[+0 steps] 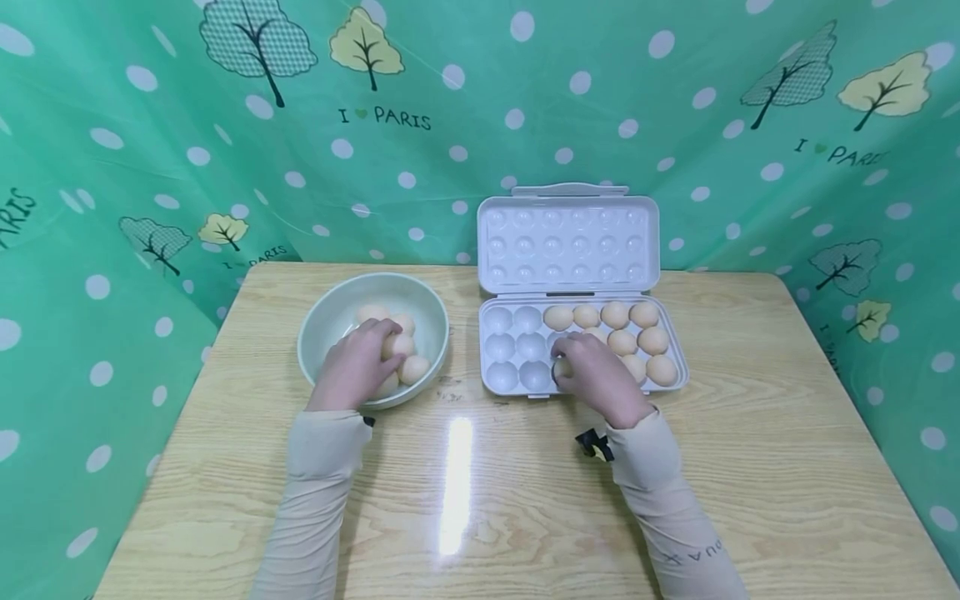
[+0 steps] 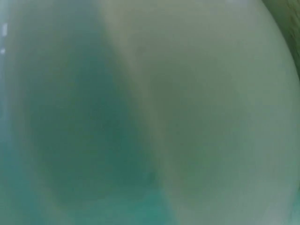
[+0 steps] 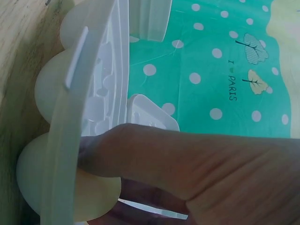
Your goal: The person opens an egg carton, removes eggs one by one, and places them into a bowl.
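Note:
My left hand [image 1: 358, 360] reaches down into a pale green bowl [image 1: 318, 333], thumb and fingers around an egg [image 1: 400, 345]; other eggs [image 1: 414, 369] lie around it. Only the blurred bowl wall [image 2: 211, 117] fills the left wrist view. Over the front row of a white egg carton [image 1: 501, 346], my right hand [image 1: 600, 375] pinches an egg [image 1: 561, 372] set at a front cup. In the right wrist view, the thumb presses on this egg [image 3: 98, 194] behind the carton's front edge. Several eggs [image 1: 652, 340] fill cups to the right; the two left columns hold none.
The carton's lid [image 1: 566, 242] stands open at the back, leaning near a green dotted curtain [image 1: 420, 192]. Bowl and carton sit side by side on a wooden table [image 1: 420, 500]. Below the right wrist is a small black strap piece [image 1: 595, 444].

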A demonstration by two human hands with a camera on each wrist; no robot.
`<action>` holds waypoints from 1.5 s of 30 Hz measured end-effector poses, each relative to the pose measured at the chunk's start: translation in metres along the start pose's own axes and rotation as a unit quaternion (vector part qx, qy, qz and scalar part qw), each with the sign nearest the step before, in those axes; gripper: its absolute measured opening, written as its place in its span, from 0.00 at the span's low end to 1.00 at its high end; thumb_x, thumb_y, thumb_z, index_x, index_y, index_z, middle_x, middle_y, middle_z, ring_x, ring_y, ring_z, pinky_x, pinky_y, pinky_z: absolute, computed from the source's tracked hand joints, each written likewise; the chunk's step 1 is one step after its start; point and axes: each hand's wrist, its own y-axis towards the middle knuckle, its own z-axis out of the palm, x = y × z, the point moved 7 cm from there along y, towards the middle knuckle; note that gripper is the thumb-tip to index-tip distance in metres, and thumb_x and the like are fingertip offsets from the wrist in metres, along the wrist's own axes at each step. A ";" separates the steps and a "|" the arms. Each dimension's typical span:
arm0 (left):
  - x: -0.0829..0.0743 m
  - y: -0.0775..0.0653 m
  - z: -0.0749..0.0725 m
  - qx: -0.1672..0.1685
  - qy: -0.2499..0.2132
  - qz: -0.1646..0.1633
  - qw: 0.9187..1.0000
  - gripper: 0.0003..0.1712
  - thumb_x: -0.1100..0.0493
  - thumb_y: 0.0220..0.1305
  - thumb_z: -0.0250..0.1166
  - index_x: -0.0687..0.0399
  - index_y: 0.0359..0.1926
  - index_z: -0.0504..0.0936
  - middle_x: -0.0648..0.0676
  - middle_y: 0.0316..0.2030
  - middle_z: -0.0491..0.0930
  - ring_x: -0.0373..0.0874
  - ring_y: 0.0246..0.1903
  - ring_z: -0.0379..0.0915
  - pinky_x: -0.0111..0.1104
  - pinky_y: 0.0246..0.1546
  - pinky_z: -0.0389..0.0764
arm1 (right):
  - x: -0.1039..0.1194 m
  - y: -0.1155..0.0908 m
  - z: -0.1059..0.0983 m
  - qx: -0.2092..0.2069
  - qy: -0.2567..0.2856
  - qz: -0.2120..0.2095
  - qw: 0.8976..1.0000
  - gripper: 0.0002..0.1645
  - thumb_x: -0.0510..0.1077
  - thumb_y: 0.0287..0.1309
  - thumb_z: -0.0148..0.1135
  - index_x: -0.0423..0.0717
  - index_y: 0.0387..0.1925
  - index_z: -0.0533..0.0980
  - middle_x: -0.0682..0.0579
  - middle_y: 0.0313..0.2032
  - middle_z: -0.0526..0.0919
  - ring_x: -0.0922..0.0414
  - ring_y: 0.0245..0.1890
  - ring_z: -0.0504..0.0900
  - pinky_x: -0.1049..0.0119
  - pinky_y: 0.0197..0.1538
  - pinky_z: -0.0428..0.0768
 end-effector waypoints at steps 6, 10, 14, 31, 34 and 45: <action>0.002 0.002 0.005 0.017 0.005 -0.002 1.000 0.25 0.58 0.65 0.67 0.60 0.60 0.75 0.64 0.58 0.76 0.63 0.57 0.74 0.55 0.58 0.75 | -0.005 -0.003 -0.003 0.001 0.014 0.033 0.999 0.11 0.29 0.44 0.61 0.35 0.34 0.81 0.45 0.30 0.82 0.51 0.32 0.79 0.57 0.37 0.81; 0.003 0.003 0.007 0.022 0.009 0.000 1.000 0.25 0.58 0.65 0.67 0.60 0.61 0.75 0.63 0.58 0.77 0.62 0.57 0.74 0.54 0.58 0.76 | -0.005 -0.004 -0.009 -0.006 0.023 0.037 0.999 0.18 0.30 0.43 0.64 0.31 0.42 0.80 0.41 0.36 0.84 0.47 0.37 0.82 0.54 0.43 0.83; 0.007 0.002 0.006 0.027 0.006 -0.011 1.000 0.26 0.57 0.66 0.67 0.60 0.62 0.74 0.64 0.60 0.76 0.62 0.59 0.73 0.54 0.60 0.74 | -0.002 -0.003 -0.014 -0.008 0.041 0.044 0.998 0.24 0.32 0.45 0.66 0.29 0.48 0.77 0.37 0.43 0.83 0.44 0.43 0.82 0.51 0.49 0.82; -0.012 -0.004 -0.011 -0.003 0.000 0.008 1.000 0.23 0.55 0.68 0.65 0.57 0.61 0.76 0.60 0.57 0.77 0.58 0.53 0.78 0.52 0.55 0.78 | 0.015 -0.007 -0.036 -0.091 0.073 0.040 0.992 0.20 0.32 0.50 0.67 0.31 0.47 0.78 0.40 0.42 0.82 0.46 0.42 0.80 0.54 0.48 0.82; -0.019 -0.005 -0.013 -0.016 -0.004 0.020 1.000 0.22 0.56 0.67 0.66 0.56 0.60 0.77 0.58 0.57 0.78 0.57 0.56 0.76 0.52 0.57 0.77 | 0.020 -0.007 -0.036 -0.100 0.084 0.037 0.991 0.21 0.32 0.49 0.67 0.31 0.48 0.78 0.40 0.42 0.82 0.46 0.43 0.80 0.53 0.48 0.82; -0.053 -0.007 -0.021 -0.073 -0.036 0.091 0.993 0.21 0.57 0.68 0.64 0.59 0.58 0.76 0.58 0.54 0.80 0.54 0.57 0.75 0.48 0.58 0.77 | 0.029 -0.005 -0.033 -0.115 0.152 0.028 0.981 0.19 0.36 0.53 0.68 0.37 0.48 0.78 0.46 0.44 0.83 0.51 0.46 0.81 0.55 0.52 0.82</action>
